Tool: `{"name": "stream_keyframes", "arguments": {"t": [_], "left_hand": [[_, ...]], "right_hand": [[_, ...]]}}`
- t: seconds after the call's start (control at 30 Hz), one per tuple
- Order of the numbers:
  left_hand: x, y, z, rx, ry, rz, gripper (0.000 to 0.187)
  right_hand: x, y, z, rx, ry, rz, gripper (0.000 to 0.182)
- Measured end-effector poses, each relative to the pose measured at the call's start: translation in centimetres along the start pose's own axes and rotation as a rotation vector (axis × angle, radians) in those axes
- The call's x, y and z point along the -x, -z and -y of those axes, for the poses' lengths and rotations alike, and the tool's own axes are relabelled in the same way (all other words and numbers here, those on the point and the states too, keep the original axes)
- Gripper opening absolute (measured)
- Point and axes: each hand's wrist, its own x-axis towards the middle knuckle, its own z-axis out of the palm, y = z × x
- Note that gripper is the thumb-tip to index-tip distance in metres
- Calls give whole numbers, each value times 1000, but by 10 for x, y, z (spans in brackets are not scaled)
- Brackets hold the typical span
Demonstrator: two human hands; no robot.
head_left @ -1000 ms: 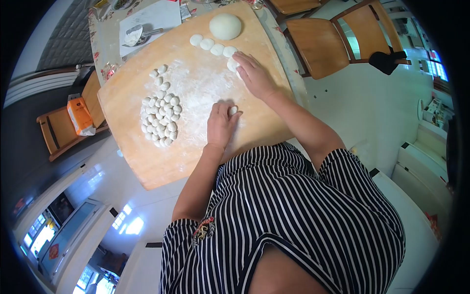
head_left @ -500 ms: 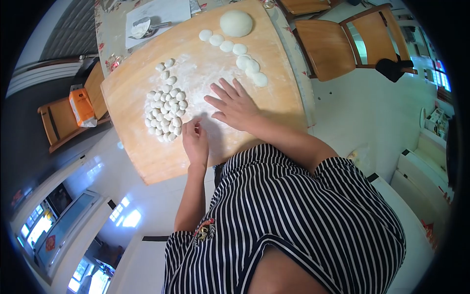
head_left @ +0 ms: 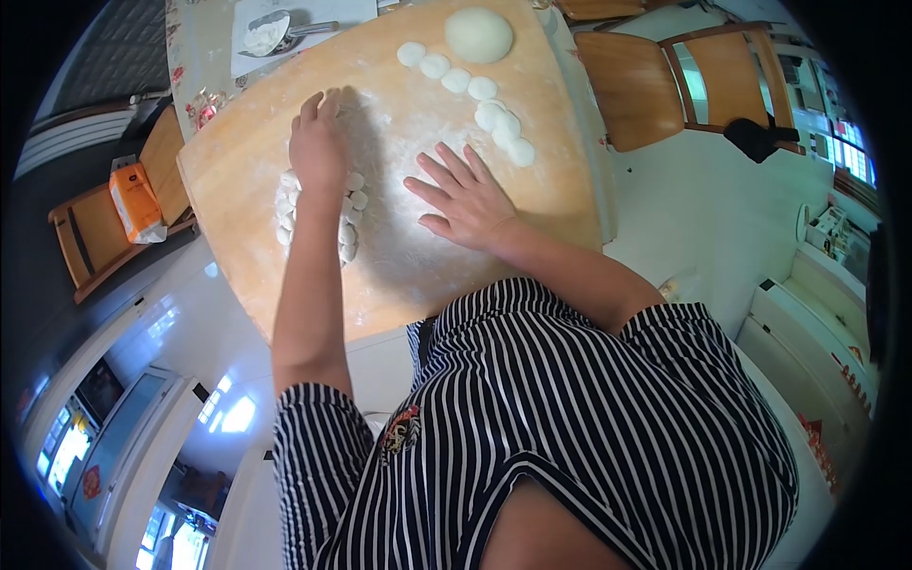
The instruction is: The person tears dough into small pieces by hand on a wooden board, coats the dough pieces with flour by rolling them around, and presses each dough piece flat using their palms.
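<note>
My left hand (head_left: 318, 147) reaches over the far left of the floured wooden board (head_left: 237, 161), fingers bent down and somewhat apart. Its palm and forearm cover part of the cluster of small white dough balls (head_left: 356, 199); whatever lies beneath the fingers is hidden. Near the board's middle, my right hand (head_left: 467, 201) rests with fingers spread on the flour and holds nothing. Beyond it, flat round dough pieces (head_left: 456, 80) form a slanting row, some overlapping. A large smooth dough ball (head_left: 479, 35) sits at the far right of the board.
Past the board, a metal scoop (head_left: 270, 36) with white flour lies on a white sheet (head_left: 347, 11). An orange package (head_left: 138, 202) rests on a wooden chair at left. Another chair (head_left: 629, 90) stands at right, with a dark item (head_left: 755, 140) on its back.
My left hand has moved forward from the near side of the dough cluster to its far end, now covering the small balls there. My right hand stays spread on the board. The view has shifted slightly.
</note>
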Motion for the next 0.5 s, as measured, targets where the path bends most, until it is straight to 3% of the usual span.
{"name": "stream_keyframes", "arguments": {"t": [0.17, 0.3, 0.43, 0.5], "left_hand": [[-20, -7, 6, -196, 10, 261, 31], [17, 3, -28, 9, 112, 113, 29], [81, 35, -97, 257, 365, 245, 33], [120, 33, -117, 343, 331, 276, 32]], "right_hand": [[2, -3, -2, 18, -6, -27, 59], [10, -12, -8, 42, 29, -78, 55], [41, -4, -26, 65, 25, -123, 55], [52, 11, -39, 47, 24, -108, 55]]}}
